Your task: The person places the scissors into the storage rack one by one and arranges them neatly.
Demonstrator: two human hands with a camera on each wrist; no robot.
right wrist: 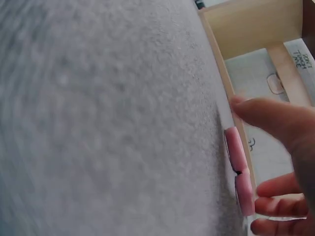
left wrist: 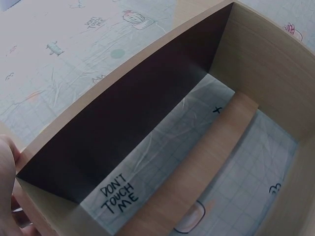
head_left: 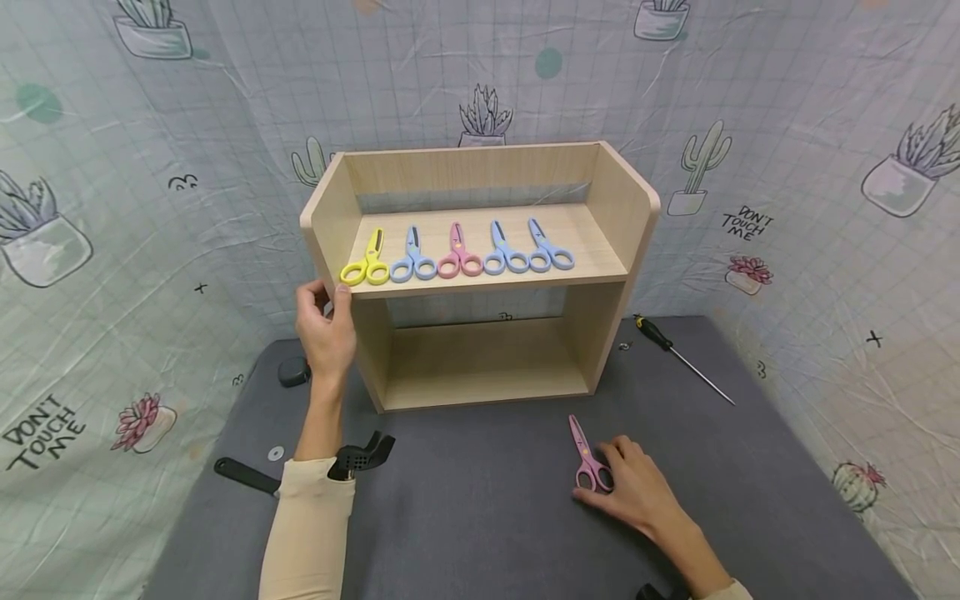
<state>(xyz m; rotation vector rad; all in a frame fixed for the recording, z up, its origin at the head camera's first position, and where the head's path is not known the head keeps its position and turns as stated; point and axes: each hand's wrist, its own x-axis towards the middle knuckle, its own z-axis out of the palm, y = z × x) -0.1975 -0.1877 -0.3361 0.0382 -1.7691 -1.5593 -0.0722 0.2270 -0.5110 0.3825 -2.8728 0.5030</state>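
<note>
My left hand [head_left: 326, 337] grips the left side of a small wooden shelf [head_left: 648, 204], its thumb at the front edge of the upper board. In the left wrist view, part of that hand [left wrist: 7, 182] shows at the shelf's edge. On the upper board stand out yellow scissors [head_left: 374, 246], blue scissors [head_left: 413, 243], pink scissors [head_left: 457, 242] and two more blue scissors [head_left: 498, 237], in a row with handles forward. Another pair of pink scissors [head_left: 582, 443] lies on the table, blades towards the shelf. Around its handles my right hand [head_left: 637, 487] hovers with thumb and fingers spread.
A screwdriver [head_left: 660, 337] lies right of the shelf on the grey table [head_left: 465, 500]. Left of it are a dark rounded object [head_left: 293, 372], a small washer [head_left: 276, 453] and a black-handled tool [head_left: 243, 475], partly behind the left forearm. Patterned cloth [head_left: 210, 275] surrounds the table.
</note>
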